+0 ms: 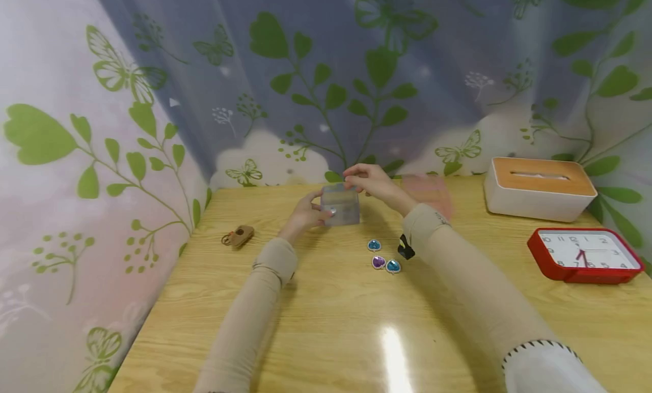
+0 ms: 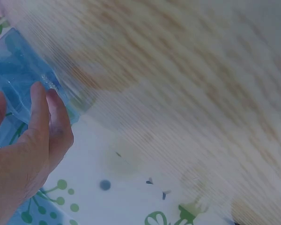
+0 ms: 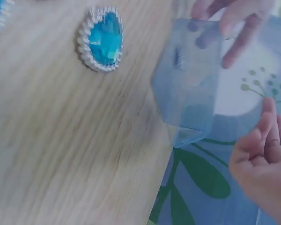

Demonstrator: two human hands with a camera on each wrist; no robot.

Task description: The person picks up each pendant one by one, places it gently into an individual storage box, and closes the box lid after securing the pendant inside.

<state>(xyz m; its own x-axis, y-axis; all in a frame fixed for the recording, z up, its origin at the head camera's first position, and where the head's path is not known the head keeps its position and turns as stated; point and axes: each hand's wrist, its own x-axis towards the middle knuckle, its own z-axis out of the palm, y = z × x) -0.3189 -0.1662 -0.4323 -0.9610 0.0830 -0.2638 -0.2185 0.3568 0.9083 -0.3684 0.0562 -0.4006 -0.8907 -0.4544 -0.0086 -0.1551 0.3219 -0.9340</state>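
My left hand grips a clear plastic box by its left side, thumb at the front, near the back of the wooden table. In the left wrist view its fingers lie along the bluish see-through wall. Over the box's top right edge is my right hand, fingers loosely bent. The right wrist view shows this right hand a little apart from the box, holding nothing visible. In front of the box lie heart-shaped gems with beaded rims: two blue and one purple.
A brown tag-like item with a ring lies to the left. On the right stand a white tissue box with a wooden top and a red clock. Behind the table hangs a leaf-patterned curtain. A pinkish see-through shape shows behind my right wrist.
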